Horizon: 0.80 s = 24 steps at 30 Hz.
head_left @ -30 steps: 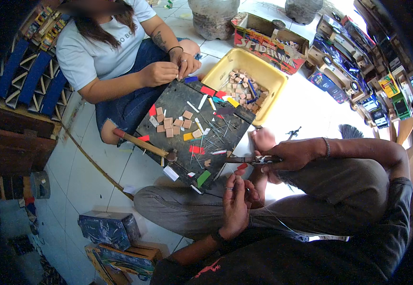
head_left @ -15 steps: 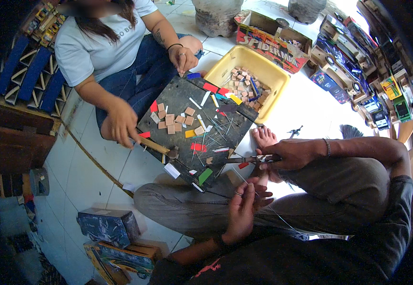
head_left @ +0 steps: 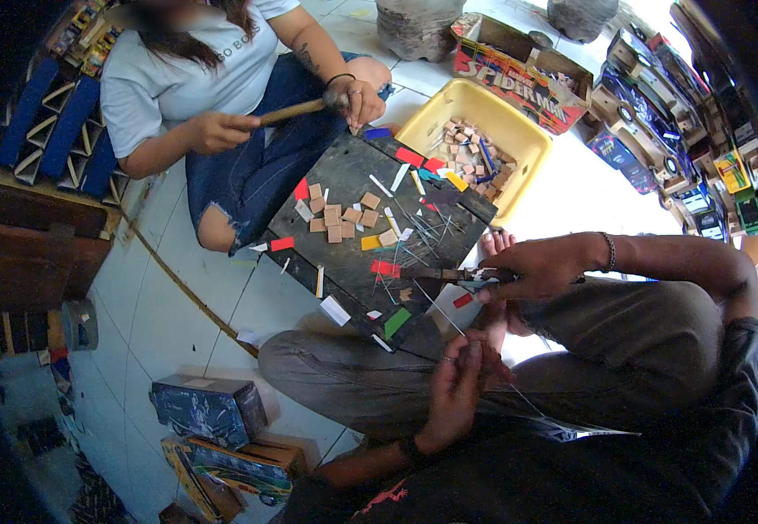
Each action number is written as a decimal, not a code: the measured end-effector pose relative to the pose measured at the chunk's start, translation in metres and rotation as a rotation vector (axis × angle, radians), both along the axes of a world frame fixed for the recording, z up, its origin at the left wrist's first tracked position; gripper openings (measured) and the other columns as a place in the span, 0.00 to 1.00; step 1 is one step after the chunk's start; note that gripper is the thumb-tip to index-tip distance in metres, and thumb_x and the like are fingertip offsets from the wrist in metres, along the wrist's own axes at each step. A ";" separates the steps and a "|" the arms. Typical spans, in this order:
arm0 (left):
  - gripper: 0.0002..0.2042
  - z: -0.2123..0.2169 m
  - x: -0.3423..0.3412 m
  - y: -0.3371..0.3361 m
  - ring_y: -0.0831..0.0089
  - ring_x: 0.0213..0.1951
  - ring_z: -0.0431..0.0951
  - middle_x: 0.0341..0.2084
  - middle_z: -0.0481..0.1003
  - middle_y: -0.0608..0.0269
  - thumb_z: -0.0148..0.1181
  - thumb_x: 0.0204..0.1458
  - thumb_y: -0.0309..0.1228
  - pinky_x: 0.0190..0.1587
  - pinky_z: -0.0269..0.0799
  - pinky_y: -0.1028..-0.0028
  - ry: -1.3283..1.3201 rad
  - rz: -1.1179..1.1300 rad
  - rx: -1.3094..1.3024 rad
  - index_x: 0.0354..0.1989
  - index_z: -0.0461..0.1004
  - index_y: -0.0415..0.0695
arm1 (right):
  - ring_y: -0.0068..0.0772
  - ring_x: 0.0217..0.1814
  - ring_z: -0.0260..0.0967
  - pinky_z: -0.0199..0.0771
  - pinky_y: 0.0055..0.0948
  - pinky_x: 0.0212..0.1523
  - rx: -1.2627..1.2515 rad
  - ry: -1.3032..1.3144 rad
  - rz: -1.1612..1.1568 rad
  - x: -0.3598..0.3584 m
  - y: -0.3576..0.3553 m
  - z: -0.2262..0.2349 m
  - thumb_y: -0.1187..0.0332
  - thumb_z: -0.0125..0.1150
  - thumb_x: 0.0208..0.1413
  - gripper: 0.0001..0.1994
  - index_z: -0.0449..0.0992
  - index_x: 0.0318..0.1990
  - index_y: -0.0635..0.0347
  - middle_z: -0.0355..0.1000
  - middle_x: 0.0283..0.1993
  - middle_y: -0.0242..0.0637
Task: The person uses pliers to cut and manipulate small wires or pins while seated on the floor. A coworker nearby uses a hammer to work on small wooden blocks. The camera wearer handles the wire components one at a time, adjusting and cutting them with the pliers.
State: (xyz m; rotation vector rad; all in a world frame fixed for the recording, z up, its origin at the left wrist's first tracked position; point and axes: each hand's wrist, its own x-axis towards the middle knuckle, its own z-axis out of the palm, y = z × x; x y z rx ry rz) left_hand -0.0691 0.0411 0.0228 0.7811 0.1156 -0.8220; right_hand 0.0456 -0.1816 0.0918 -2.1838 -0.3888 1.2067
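Note:
My right hand (head_left: 540, 265) is closed around a pair of pliers (head_left: 440, 274), whose jaws reach over the near right part of a dark wooden board (head_left: 322, 258). Closer to my body, my left hand (head_left: 450, 389) pinches a long thin wire (head_left: 437, 307). One end of the wire rises toward the plier jaws; whether they grip it I cannot tell. Its other end trails past my lap to the right. Scattered on the board lie cut wire pieces (head_left: 427, 229), small wooden blocks (head_left: 333, 215) and coloured strips, among them a green one (head_left: 396, 323).
Across the board a co-worker holds a hammer (head_left: 291, 112) over their other hand at its far corner. Beyond are a yellow tub (head_left: 531, 175) of blocks and a printed box (head_left: 518, 87). Toy trucks (head_left: 636, 113) line the right; boxy toys (head_left: 209, 409) sit lower left.
The co-worker's hammer has risen from the board's left edge to the far corner. My pliers have shifted slightly up and left relative to the board, and my left hand still pinches the wire.

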 end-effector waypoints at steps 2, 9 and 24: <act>0.13 0.001 0.005 -0.001 0.72 0.40 0.76 0.37 0.69 0.61 0.40 0.67 0.35 0.44 0.77 0.68 0.057 0.046 -0.014 0.54 0.63 0.43 | 0.40 0.43 0.70 0.68 0.39 0.47 0.021 0.073 -0.005 0.008 0.002 0.004 0.48 0.47 0.64 0.25 0.70 0.47 0.68 0.72 0.38 0.51; 0.12 -0.003 0.020 0.000 0.76 0.32 0.74 0.31 0.70 0.65 0.42 0.66 0.35 0.36 0.76 0.72 0.077 0.118 0.094 0.53 0.64 0.45 | 0.54 0.58 0.66 0.49 0.49 0.66 0.032 0.143 -0.052 -0.005 0.007 -0.006 0.44 0.45 0.62 0.29 0.69 0.53 0.65 0.70 0.48 0.62; 0.12 -0.008 0.025 0.000 0.79 0.32 0.75 0.33 0.69 0.68 0.42 0.66 0.37 0.36 0.78 0.74 0.062 0.120 0.107 0.52 0.64 0.46 | 0.65 0.64 0.51 0.44 0.57 0.65 -0.102 -0.010 -0.079 -0.021 0.014 -0.049 0.40 0.44 0.60 0.31 0.69 0.56 0.59 0.58 0.56 0.70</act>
